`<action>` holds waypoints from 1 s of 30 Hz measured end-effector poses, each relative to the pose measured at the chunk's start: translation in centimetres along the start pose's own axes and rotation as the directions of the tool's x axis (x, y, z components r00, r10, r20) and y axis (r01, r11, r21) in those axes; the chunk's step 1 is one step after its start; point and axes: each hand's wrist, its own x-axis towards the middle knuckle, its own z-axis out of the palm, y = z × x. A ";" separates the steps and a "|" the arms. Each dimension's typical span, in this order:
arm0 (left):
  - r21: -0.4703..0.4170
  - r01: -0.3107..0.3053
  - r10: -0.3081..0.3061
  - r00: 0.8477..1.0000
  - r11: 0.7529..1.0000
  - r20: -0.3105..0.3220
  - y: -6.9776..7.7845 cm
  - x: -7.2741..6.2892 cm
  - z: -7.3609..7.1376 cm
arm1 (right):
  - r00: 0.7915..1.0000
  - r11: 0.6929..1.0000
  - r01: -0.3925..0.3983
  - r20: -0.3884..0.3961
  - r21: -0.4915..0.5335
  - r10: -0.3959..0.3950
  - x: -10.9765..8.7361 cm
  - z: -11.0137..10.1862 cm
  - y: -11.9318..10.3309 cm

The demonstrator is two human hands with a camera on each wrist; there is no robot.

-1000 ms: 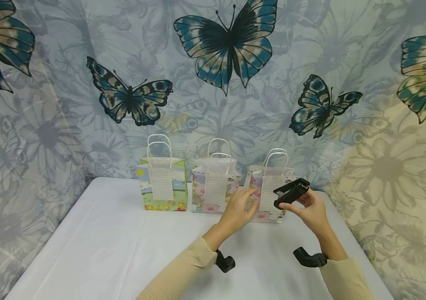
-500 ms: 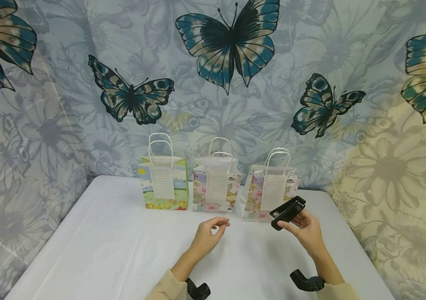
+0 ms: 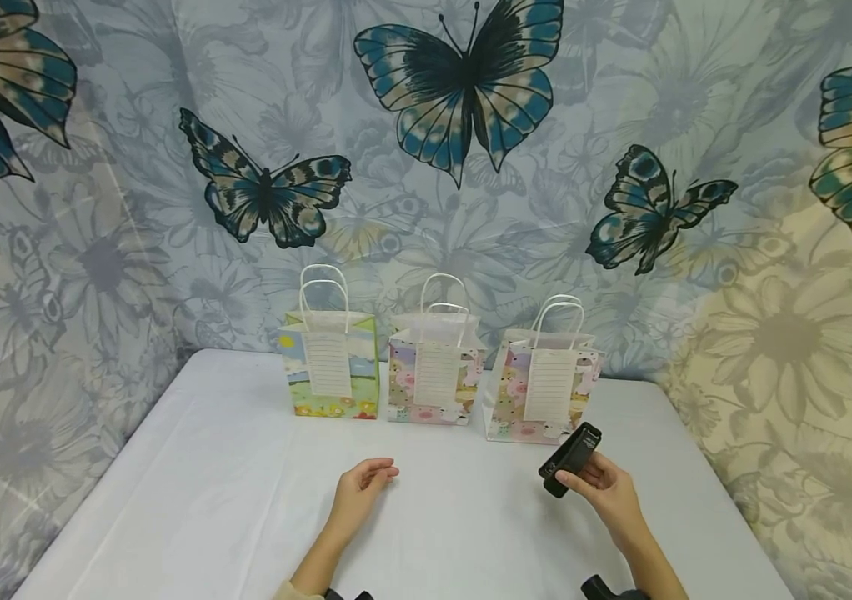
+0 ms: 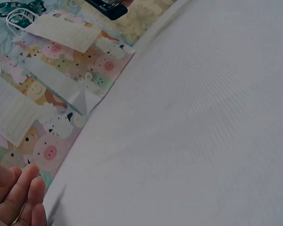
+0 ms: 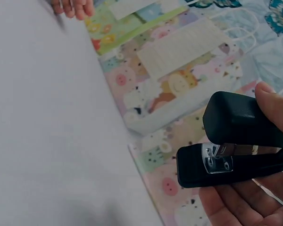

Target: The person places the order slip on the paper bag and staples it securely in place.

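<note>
A black stapler point(image 3: 570, 460) is held in my right hand point(image 3: 609, 497), thumb on one side and fingers on the other. In the right wrist view the stapler point(image 5: 236, 141) has its two arms apart at the front. It is in front of the rightmost paper bag point(image 3: 508, 396), which has animal prints and a lined paper sheet point(image 3: 548, 385) on its front. My left hand point(image 3: 358, 493) is over the white table with loosely curled fingers and holds nothing. Near it in the left wrist view are the animal-print bags, with the left hand point(image 4: 14, 197) at the lower corner.
The middle bag point(image 3: 399, 392) has the same animal print, and the left bag point(image 3: 362, 387) shows a green meadow. Each stands upright with white handles and a lined sheet. The white table point(image 3: 193, 483) meets a butterfly-patterned cloth point(image 3: 471, 225) behind.
My left hand has drawn away from the right bag, leftward and toward me. My right hand has come down and back with the stapler, leaving the right bag's front in fuller view.
</note>
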 end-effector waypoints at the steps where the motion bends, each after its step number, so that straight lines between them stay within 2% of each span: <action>1: -0.008 0.012 -0.012 1.000 1.000 -0.006 -0.2 -0.1 -0.2 | 1.000 0.999 -0.029 0.002 -0.017 0.029 -0.1 0.0 0.1; 5: -0.037 0.025 -0.025 1.000 0.999 -0.019 -0.7 -0.4 -0.7 | 0.991 0.986 -0.133 0.010 -0.101 0.135 -0.2 0.0 0.7; 12: -0.127 0.091 -0.095 0.995 0.988 -0.032 -1.2 -0.4 -1.6 | 0.970 0.958 -0.226 0.055 -0.177 0.239 -0.4 -0.4 2.1; 15: -0.157 0.106 -0.111 0.993 0.982 -0.028 -1.2 -0.5 -1.7 | 0.953 0.939 -0.277 0.064 -0.202 0.295 -0.4 -0.7 2.4; 21: -0.177 0.093 -0.101 0.994 0.980 -0.039 -1.0 -0.8 -1.5 | 0.920 0.911 -0.368 0.070 -0.186 0.386 -0.3 -1.2 2.9; 30: -0.178 0.094 -0.103 0.994 0.980 -0.043 -1.1 -0.5 -1.6 | 0.889 0.884 -0.436 0.075 -0.169 0.453 -0.5 -1.7 3.9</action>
